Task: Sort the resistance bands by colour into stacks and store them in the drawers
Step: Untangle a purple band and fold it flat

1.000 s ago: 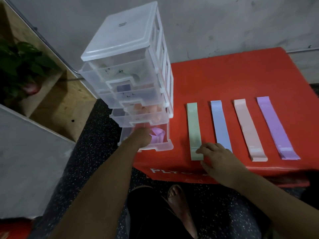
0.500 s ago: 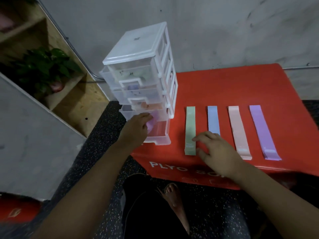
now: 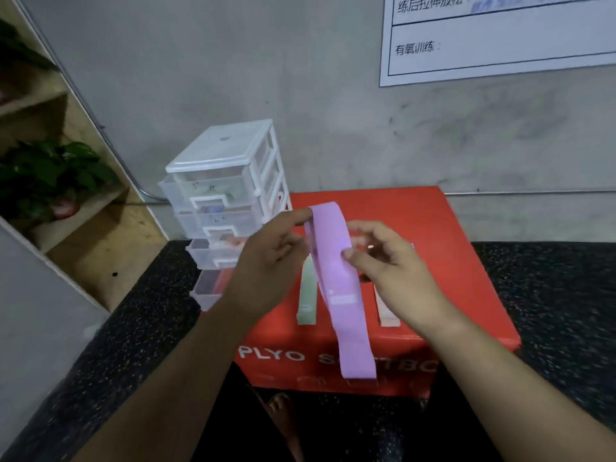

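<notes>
My left hand point(image 3: 266, 261) pinches the band point(image 3: 346, 311) at its top fold, my right hand point(image 3: 390, 265) pinches its edge; it hangs above the surface point(image 3: 420, 218). I'd smooth both layers flat and aligned before stacking.

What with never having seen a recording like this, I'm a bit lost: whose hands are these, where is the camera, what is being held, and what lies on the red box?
There is no machine here. A person wears a camera on the head, so this single picture looks forward and down at their own two bare hands. The left hand pinches the top of a purple resistance band, which hangs down. The right hand holds it a little lower, thumb on its front. Beneath the hands is a red box with a green band and a pink band lying flat on it. At the box's left stands a clear drawer unit, its lowest drawer pulled out.
</notes>
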